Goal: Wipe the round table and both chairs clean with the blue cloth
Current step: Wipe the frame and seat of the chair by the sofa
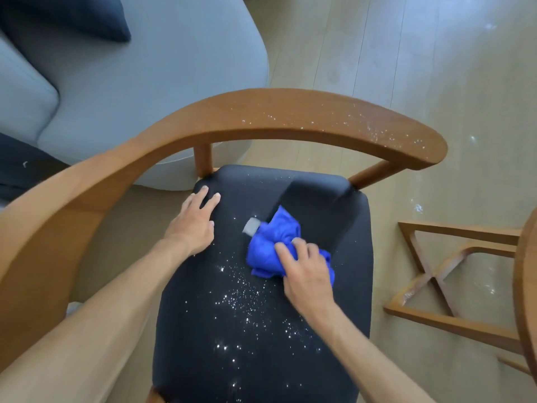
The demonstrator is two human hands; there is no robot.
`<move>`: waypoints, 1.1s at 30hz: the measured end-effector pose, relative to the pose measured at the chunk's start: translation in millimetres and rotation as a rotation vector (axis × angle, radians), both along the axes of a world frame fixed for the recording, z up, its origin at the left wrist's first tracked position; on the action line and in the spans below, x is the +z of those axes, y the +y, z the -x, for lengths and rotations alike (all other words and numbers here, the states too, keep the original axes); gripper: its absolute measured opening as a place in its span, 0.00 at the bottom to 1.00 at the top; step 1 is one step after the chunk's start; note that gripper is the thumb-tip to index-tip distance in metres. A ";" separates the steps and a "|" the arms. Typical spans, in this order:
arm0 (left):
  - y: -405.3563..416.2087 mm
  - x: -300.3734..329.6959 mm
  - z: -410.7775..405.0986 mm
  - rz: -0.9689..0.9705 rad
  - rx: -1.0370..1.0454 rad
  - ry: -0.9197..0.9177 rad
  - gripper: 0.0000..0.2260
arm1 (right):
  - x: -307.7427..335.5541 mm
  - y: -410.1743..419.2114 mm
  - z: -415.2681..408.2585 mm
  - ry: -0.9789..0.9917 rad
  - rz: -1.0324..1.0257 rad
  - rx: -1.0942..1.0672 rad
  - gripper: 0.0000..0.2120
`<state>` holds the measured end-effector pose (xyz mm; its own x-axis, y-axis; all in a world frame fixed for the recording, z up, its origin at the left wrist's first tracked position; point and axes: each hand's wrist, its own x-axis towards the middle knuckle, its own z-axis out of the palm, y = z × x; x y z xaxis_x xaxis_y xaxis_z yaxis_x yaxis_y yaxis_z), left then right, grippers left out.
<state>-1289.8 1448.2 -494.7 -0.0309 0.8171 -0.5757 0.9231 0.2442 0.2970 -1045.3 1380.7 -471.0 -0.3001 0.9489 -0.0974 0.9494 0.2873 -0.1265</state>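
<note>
A wooden chair with a curved backrest (290, 114) and a black padded seat (232, 330) fills the middle of the view. White crumbs speckle the seat's centre and front and the right part of the backrest. My right hand (308, 271) grips the crumpled blue cloth (270, 242) and presses it on the seat's far right half; a small grey tag sticks out of the cloth's left side. My left hand (194, 222) lies flat, fingers straight, on the seat's far left corner. The round table's wooden rim (526, 286) shows at the right edge.
A grey sofa (151, 77) with a dark cushion (87, 18) stands behind the chair. The table's crossed wooden base (441, 274) sits on the pale wood floor (406, 53) to the right, with some white crumbs scattered on the floor near it.
</note>
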 end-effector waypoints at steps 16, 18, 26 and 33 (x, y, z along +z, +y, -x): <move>-4.5 0.6 0.5 -0.010 -0.002 0.017 0.27 | -13.5 -117.2 -19.9 0.053 0.212 0.493 0.22; -4.6 1.2 1.3 -0.007 0.000 0.014 0.27 | -13.7 -109.5 -20.7 0.094 0.166 0.499 0.23; -2.0 -4.5 8.6 -0.035 0.014 -0.005 0.37 | 3.9 78.3 -9.3 0.142 -0.098 0.163 0.25; -4.7 -11.6 15.1 -0.118 -0.016 -0.023 0.34 | -32.6 157.5 36.1 -0.009 0.038 -0.241 0.25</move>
